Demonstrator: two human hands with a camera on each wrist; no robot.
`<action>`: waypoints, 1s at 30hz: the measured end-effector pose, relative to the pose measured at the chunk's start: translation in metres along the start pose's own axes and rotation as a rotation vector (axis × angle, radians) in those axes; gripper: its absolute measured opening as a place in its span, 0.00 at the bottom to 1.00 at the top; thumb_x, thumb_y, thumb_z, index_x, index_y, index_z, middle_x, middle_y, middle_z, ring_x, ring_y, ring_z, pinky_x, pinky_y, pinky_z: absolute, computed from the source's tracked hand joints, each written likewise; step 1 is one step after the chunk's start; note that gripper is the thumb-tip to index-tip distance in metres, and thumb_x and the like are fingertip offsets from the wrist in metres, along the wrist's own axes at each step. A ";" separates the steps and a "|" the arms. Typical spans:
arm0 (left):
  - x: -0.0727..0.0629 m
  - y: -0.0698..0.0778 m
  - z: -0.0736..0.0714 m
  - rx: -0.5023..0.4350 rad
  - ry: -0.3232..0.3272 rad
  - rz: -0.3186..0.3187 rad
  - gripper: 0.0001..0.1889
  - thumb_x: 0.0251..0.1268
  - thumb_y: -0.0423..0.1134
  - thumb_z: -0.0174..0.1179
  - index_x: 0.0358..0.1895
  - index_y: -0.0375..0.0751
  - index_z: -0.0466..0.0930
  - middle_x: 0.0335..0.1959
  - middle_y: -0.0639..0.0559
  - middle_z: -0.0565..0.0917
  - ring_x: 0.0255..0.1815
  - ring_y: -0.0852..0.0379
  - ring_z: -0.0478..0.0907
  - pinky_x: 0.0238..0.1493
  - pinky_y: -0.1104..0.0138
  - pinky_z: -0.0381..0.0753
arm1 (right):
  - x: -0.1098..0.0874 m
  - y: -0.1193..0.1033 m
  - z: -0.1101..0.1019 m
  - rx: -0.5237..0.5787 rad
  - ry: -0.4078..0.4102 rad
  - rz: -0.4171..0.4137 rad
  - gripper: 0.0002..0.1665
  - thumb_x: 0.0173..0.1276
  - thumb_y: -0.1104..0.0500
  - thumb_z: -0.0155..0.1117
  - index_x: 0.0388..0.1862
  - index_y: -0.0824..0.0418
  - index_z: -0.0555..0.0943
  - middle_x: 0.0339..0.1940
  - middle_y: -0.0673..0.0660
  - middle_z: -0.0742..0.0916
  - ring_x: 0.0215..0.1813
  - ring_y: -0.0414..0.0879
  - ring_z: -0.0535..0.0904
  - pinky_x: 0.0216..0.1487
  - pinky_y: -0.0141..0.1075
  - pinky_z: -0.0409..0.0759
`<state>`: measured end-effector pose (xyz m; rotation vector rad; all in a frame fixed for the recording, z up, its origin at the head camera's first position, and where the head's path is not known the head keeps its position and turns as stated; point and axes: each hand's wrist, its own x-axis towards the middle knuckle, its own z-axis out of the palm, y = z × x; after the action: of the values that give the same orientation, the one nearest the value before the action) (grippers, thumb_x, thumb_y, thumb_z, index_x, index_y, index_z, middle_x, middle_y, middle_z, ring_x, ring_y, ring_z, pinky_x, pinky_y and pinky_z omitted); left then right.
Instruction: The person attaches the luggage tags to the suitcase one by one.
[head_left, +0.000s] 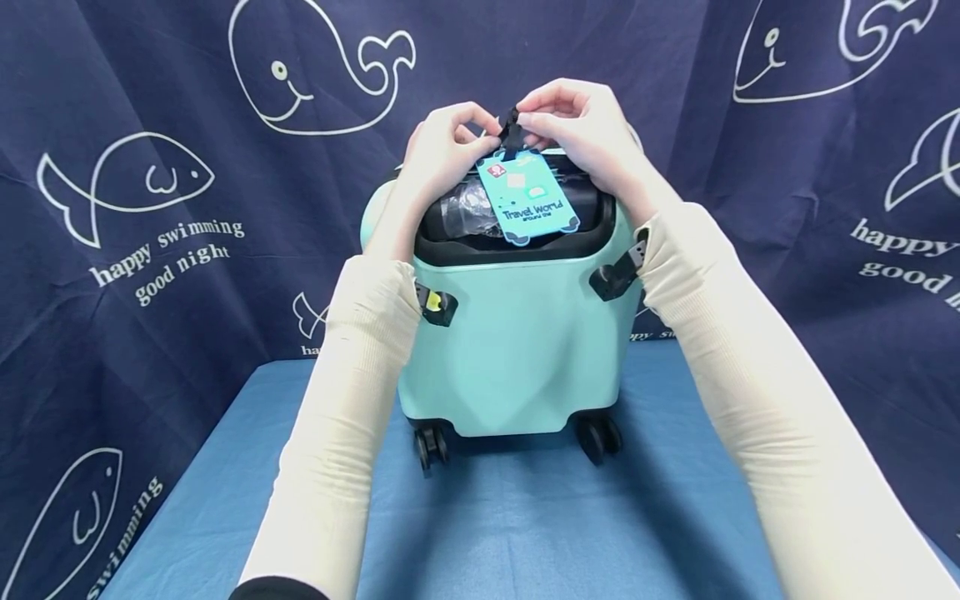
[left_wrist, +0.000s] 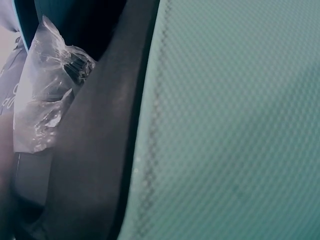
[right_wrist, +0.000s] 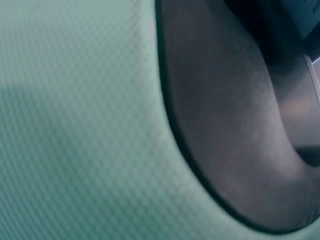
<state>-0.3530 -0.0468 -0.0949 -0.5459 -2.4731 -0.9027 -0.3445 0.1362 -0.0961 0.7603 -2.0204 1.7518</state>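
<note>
A mint-green suitcase point(head_left: 517, 350) stands upright on its black wheels. At its top, a blue luggage tag point(head_left: 525, 204) printed "Travel World" hangs by a black strap point(head_left: 512, 137) in front of the dark handle recess. My left hand point(head_left: 448, 150) pinches the strap from the left between thumb and fingertips. From the right, my right hand point(head_left: 581, 125) pinches the strap's upper end. Clear plastic wrap point(left_wrist: 45, 95) covers part of the handle in the left wrist view. The right wrist view shows the textured shell and black recess trim point(right_wrist: 215, 115); neither wrist view shows the fingertips.
The suitcase rests on a blue cloth-covered table point(head_left: 495, 525). Behind it hangs a navy curtain point(head_left: 172, 75) with white whale and fish drawings. Each wrist carries a small black camera mount, the right one point(head_left: 615, 279) close in front of the suitcase.
</note>
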 end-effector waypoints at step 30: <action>-0.001 0.000 -0.001 -0.013 -0.007 0.005 0.09 0.63 0.47 0.60 0.45 0.54 0.81 0.33 0.56 0.85 0.37 0.66 0.78 0.47 0.71 0.67 | -0.001 -0.003 -0.001 -0.190 -0.024 0.039 0.15 0.60 0.54 0.68 0.45 0.57 0.85 0.30 0.46 0.86 0.32 0.39 0.80 0.39 0.28 0.73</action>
<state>-0.3519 -0.0480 -0.0950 -0.5603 -2.4729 -0.9167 -0.3420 0.1370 -0.0938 0.6885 -2.1931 1.5493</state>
